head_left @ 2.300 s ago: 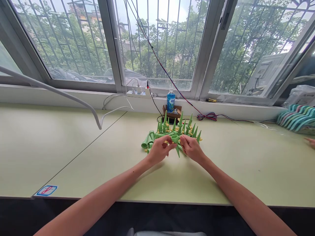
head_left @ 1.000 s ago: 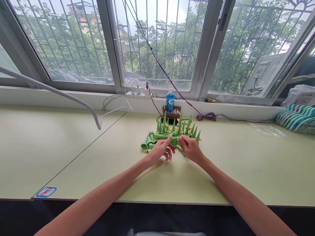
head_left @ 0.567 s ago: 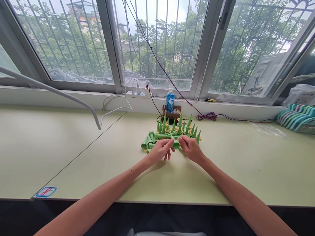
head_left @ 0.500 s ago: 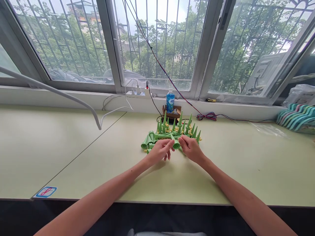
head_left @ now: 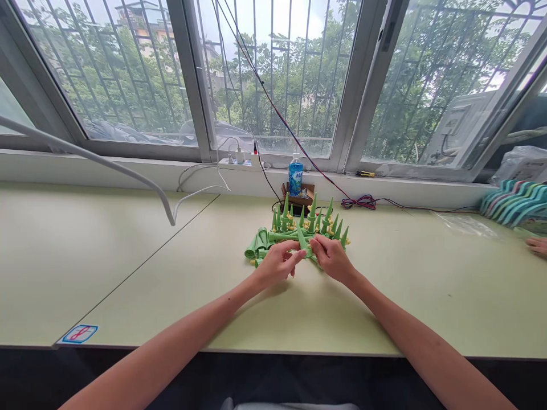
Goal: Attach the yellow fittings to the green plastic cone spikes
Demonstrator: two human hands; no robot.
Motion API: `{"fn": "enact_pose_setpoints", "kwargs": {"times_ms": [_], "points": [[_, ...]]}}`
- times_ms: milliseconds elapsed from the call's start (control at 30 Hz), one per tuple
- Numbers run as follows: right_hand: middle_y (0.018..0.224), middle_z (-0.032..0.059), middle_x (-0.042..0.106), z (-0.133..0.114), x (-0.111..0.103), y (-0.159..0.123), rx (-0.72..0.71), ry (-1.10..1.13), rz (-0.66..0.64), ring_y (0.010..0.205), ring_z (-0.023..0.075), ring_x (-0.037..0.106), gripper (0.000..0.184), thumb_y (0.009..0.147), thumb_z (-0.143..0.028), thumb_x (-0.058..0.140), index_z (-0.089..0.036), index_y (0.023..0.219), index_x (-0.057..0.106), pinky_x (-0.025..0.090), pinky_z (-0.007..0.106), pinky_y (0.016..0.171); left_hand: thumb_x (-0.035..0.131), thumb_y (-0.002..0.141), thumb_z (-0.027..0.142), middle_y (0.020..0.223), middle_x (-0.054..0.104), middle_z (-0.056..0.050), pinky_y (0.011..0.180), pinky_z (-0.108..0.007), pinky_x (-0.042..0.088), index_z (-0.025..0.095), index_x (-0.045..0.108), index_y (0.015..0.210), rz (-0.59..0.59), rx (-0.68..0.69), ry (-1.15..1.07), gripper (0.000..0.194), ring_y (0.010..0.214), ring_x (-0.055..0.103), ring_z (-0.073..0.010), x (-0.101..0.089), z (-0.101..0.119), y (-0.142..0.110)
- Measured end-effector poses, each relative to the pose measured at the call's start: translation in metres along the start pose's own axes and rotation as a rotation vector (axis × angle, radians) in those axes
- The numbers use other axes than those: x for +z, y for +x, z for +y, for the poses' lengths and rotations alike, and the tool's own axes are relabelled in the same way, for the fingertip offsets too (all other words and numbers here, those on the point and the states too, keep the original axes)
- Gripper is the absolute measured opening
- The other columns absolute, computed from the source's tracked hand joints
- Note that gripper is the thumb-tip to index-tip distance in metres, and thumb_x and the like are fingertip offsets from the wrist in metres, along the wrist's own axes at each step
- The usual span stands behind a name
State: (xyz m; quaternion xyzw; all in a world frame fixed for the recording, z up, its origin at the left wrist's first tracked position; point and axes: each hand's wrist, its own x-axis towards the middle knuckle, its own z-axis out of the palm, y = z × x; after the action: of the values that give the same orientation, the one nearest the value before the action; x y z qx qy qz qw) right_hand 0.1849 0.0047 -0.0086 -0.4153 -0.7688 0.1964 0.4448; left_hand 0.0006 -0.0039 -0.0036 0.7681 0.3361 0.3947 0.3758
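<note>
Your left hand (head_left: 277, 265) holds a green spike (head_left: 302, 239) between thumb and fingers, a snug little grip. Your right hand (head_left: 332, 257) curls in close on the spike's 3 o'clock side; its fingertips are hidden, so I can't tell if that grip pinches anything. The spike is between your two hands, over the counter (head_left: 273, 319), with its thin tip toward 12 o'clock and its fat end nearer you. It looks like hard plastic, so it should be light and stiff. The smooth sides may slide a bit. Hold it near the fat end, where there's more to pinch; the tip may poke you. More spikes (head_left: 313, 213) with small yellow bits (head_left: 306, 226) stand just past it, from 12 to 2 o'clock. Loose green cones (head_left: 256, 245) lie at 9 o'clock. Farther off, a blue bottle (head_left: 296, 177) stands at 12 o'clock, and another person's hand (head_left: 537, 246) shows at 3 o'clock.
</note>
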Motion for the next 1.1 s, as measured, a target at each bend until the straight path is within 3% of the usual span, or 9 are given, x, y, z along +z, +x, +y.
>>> {"fn": "enact_pose_setpoints", "kwargs": {"times_ms": [167,333,633,833,933,1000,1100], "points": [[0.051,-0.0048,0.039,0.001,0.001,0.0,-0.012,0.008,-0.002,0.047,0.0095,0.033,0.039,0.096,-0.042,0.038,-0.021,0.064,0.037,0.027,0.025,0.049,0.051,0.089,0.046,0.081,0.053,-0.002,0.042,-0.019,0.045,0.015,0.063,0.099,0.017,0.056,0.035,0.035,0.048,0.049,-0.0054,0.001,-0.001,0.001],[0.052,-0.0043,0.04,0.002,0.002,0.001,-0.022,0.01,-0.009,0.047,0.0094,0.033,0.039,0.097,-0.042,0.037,-0.021,0.064,0.035,0.027,0.025,0.048,0.055,0.088,0.041,0.091,0.053,-0.004,0.044,-0.02,0.047,0.018,0.066,0.103,0.073,0.093,0.057,0.03,0.047,0.045,-0.0029,0.002,-0.009,0.002],[0.054,-0.0044,0.039,0.005,0.004,0.0,-0.033,-0.027,0.022,0.049,0.0092,0.032,0.038,0.097,-0.04,0.038,-0.02,0.064,0.039,0.025,0.024,0.048,0.054,0.09,0.032,0.096,0.053,-0.004,0.055,-0.02,0.049,0.027,0.068,0.108,0.175,0.189,0.302,0.023,0.065,0.052,-0.0083,0.001,-0.004,0.003],[0.054,-0.0052,0.036,0.0,0.003,0.002,-0.05,-0.045,0.062,0.05,0.009,0.028,0.036,0.096,-0.038,0.04,-0.019,0.065,0.042,0.025,0.024,0.049,0.058,0.087,0.036,0.101,0.055,-0.005,0.055,-0.023,0.048,0.023,0.063,0.11,0.275,0.098,0.29,0.027,0.059,0.052,-0.0076,0.004,-0.002,0.005],[0.055,-0.0055,0.035,0.0,0.003,0.001,-0.058,-0.038,0.076,0.051,0.0091,0.027,0.035,0.096,-0.038,0.041,-0.019,0.067,0.042,0.025,0.023,0.049,0.061,0.084,0.041,0.095,0.058,-0.004,0.048,-0.021,0.043,0.018,0.059,0.099,0.315,0.02,0.263,0.028,0.053,0.05,-0.0066,0.004,-0.001,0.006],[0.054,-0.0058,0.034,0.0,0.002,0.001,-0.057,-0.033,0.081,0.05,0.009,0.027,0.034,0.096,-0.037,0.042,-0.019,0.067,0.042,0.024,0.023,0.049,0.061,0.082,0.045,0.085,0.058,-0.002,0.044,-0.02,0.04,0.016,0.056,0.085,0.285,-0.045,0.212,0.03,0.049,0.05,-0.0067,0.004,0.0,0.006],[0.054,-0.0058,0.035,-0.001,0.001,0.001,-0.053,-0.029,0.081,0.05,0.0089,0.027,0.033,0.095,-0.037,0.042,-0.019,0.068,0.043,0.024,0.023,0.049,0.056,0.084,0.049,0.074,0.055,-0.001,0.038,-0.019,0.038,0.016,0.053,0.075,0.146,-0.128,0.048,0.034,0.048,0.053,-0.0085,0.005,0.001,0.006]]}}
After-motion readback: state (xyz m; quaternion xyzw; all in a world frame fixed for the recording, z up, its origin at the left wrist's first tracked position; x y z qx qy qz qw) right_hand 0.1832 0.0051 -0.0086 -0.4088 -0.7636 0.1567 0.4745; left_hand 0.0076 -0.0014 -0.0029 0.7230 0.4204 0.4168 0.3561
